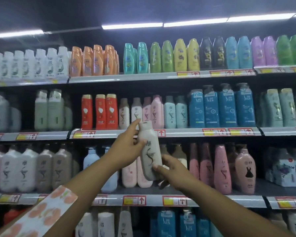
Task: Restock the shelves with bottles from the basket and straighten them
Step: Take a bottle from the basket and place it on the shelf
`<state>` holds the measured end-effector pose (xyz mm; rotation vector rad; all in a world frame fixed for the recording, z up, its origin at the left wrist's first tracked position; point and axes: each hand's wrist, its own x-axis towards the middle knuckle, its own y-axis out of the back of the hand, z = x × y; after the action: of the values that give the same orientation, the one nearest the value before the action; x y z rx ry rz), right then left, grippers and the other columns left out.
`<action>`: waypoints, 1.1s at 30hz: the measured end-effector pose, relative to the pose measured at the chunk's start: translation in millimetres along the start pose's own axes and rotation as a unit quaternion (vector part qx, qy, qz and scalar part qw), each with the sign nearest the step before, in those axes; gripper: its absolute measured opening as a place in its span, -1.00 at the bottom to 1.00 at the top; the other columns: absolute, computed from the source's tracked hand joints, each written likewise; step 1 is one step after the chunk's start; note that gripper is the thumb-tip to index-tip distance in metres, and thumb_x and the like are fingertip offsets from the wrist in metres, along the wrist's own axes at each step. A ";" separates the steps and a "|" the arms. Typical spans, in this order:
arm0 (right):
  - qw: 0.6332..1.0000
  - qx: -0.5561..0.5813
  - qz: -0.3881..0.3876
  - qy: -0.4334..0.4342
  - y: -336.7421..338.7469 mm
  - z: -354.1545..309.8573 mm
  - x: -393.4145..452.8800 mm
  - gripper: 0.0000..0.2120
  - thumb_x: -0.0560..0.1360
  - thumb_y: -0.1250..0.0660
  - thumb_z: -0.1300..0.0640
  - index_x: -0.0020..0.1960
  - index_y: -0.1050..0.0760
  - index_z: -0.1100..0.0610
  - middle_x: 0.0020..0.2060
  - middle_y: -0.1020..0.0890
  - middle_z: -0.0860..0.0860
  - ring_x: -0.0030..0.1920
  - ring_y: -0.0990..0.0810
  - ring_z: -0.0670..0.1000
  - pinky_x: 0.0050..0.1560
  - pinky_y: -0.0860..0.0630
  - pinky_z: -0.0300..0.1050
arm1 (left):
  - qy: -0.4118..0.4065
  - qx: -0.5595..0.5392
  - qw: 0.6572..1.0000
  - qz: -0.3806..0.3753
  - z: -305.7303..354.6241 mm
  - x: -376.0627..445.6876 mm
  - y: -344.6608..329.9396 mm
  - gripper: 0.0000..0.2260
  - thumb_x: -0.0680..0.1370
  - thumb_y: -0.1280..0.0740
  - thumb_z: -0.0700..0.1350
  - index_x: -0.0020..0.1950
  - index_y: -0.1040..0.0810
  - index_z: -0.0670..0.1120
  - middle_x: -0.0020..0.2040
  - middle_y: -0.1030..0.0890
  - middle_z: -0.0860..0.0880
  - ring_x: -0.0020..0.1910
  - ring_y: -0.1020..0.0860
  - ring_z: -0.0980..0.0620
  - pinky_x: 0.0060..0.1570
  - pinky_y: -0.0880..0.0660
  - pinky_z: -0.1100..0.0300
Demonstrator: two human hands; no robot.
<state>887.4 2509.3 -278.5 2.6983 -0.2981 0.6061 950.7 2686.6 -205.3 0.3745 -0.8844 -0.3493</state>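
A beige bottle (pixel 150 151) with a dark swirl on its label hangs in front of the shelves, upright and tilted slightly left. My left hand (pixel 126 147) grips its upper half, thumb across the front and a finger stretched up beside the cap. My right hand (pixel 167 166) holds its lower end, thumb pressed on the front near the base. Directly behind the cap, on the second shelf (pixel 178 132), stand matching brown-capped and pink bottles (pixel 137 111). No basket is in view.
Four shelf levels of shampoo bottles fill the view: white, orange, teal, green and yellow on top; red bottles (pixel 99 112) and blue pump bottles (pixel 227 108) on the second; pink and brown ones (pixel 220 168) on the third. Price tags line the shelf edges.
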 end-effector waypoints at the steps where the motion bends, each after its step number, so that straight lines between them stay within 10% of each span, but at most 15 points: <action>1: 1.000 -0.002 0.004 0.005 -2.2 -4.8 16.4 -0.82 0.62 -0.35 0.08 0.21 -0.49 0.04 0.06 -0.67 0.07 -0.20 -0.73 0.16 -0.28 -0.65 0.01 | 0.000 -0.001 1.000 0.005 -2.2 12.4 7.0 -0.35 0.64 -0.33 -0.12 0.62 -0.07 0.21 0.38 -0.44 0.13 0.08 -0.60 0.18 -0.10 -0.64 0.24; 5: 0.999 -0.023 0.016 0.031 -7.1 -20.6 81.4 -0.82 0.62 -0.33 0.03 0.20 -0.52 0.03 0.01 -0.71 0.03 -0.13 -0.73 0.19 -0.20 -0.66 0.02 | -0.007 0.042 0.999 0.022 -12.5 64.8 30.1 -0.32 0.65 -0.30 -0.10 0.64 0.03 0.16 0.50 -0.41 0.02 0.22 -0.57 0.06 0.09 -0.61 0.12; 9: 0.995 -0.053 0.046 0.072 -7.1 -34.1 139.3 -0.84 0.62 -0.34 0.05 0.18 -0.52 0.03 -0.03 -0.65 -0.14 -0.10 -0.65 -0.11 -0.22 -0.54 -0.37 | -0.001 0.043 0.999 0.024 -32.3 116.2 44.3 -0.30 0.66 -0.28 -0.11 0.63 0.09 0.22 0.53 -0.38 0.04 0.33 -0.53 -0.01 0.26 -0.55 -0.11; 14: 0.984 -0.098 0.102 0.107 -2.4 -38.7 214.3 -0.82 0.59 -0.37 0.04 0.18 -0.52 0.04 0.02 -0.64 -0.04 -0.02 -0.63 -0.07 0.05 -0.64 -0.04 | 0.045 -0.016 0.999 -0.008 -61.6 165.9 41.4 -0.28 0.61 -0.33 -0.13 0.57 -0.03 0.38 0.40 -0.50 0.09 0.32 -0.53 -0.03 0.18 -0.58 -0.17; 22: 0.979 -0.131 0.131 0.092 5.2 -30.6 297.1 -0.71 0.55 -0.41 0.03 0.24 -0.51 0.05 0.07 -0.66 -0.05 0.05 -0.64 -0.02 0.11 -0.62 0.00 | 0.115 -0.127 0.985 0.006 -98.2 227.5 25.3 -0.36 0.62 -0.29 -0.17 0.61 -0.12 0.23 0.45 -0.44 0.02 0.27 -0.51 0.01 0.19 -0.48 0.08; 27: 0.959 -0.255 0.111 0.044 4.2 -23.0 312.7 -0.72 0.53 -0.44 0.01 0.18 -0.56 0.10 0.00 -0.67 0.06 0.01 -0.65 0.10 0.11 -0.62 0.14 | 0.150 -0.134 0.980 0.012 -139.1 241.1 8.2 -0.36 0.40 -0.35 0.00 0.46 -0.32 0.33 0.45 -0.45 -0.06 0.20 -0.60 -0.13 0.09 -0.62 -0.18; 33: 0.954 -0.290 0.070 0.017 14.6 -33.7 306.2 -0.71 0.59 -0.37 0.05 0.23 -0.52 0.18 -0.02 -0.64 0.08 -0.01 -0.63 0.08 0.09 -0.58 0.02 | 0.152 -0.145 0.978 0.017 -133.1 239.1 5.9 -0.57 0.57 -0.25 -0.19 0.35 -0.43 0.23 0.24 -0.63 -0.05 0.14 -0.64 -0.13 0.17 -0.58 -0.13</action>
<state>1142.0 2470.9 -108.9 2.1121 -0.5632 0.5054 1197.9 2608.6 -117.3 0.1357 -0.5295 -0.3714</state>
